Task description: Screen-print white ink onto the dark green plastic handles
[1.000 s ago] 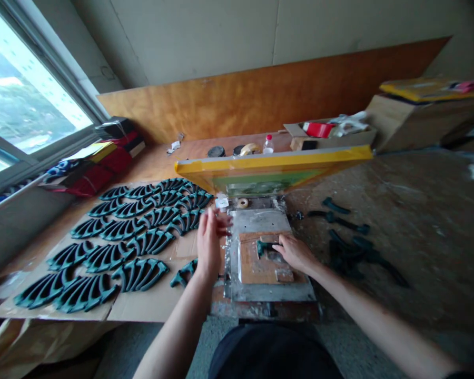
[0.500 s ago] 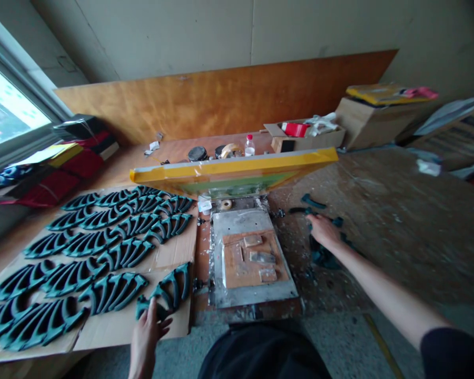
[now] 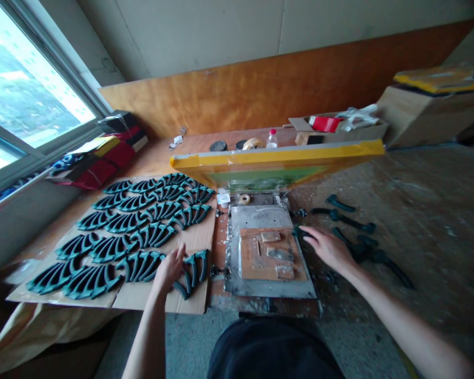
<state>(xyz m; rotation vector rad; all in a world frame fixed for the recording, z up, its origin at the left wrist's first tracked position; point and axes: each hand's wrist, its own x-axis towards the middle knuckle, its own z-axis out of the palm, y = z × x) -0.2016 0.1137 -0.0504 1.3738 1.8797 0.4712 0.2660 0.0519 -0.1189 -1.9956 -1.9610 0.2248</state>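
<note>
Rows of dark green curved parts with flared ends (image 3: 92, 284) lie close together on a cardboard sheet (image 3: 146, 302) at left. My left hand (image 3: 171, 267) hovers at the right end of the front row, fingers stretched out and nothing held. Just beside it are several of the same curved parts (image 3: 195, 271). My right hand (image 3: 324, 246) pinches another dark green curved part (image 3: 297, 231) at the right edge of a metal plate (image 3: 268, 289); most of that part is hidden. A wooden board (image 3: 248, 268) with small blocks (image 3: 280, 254) is fixed on the plate.
A yellow-taped screen frame (image 3: 276, 157) stands tilted up behind the plate. Several loose green parts (image 3: 395, 268) lie on the bench at right. Farther back are a red-capped bottle (image 3: 272, 139), black lids (image 3: 218, 146) and cardboard boxes (image 3: 426, 113).
My right hand has moved left from the loose parts to the plate with a green part. My left hand has let go of a part on the cardboard and lifted. The view has shifted left.
</note>
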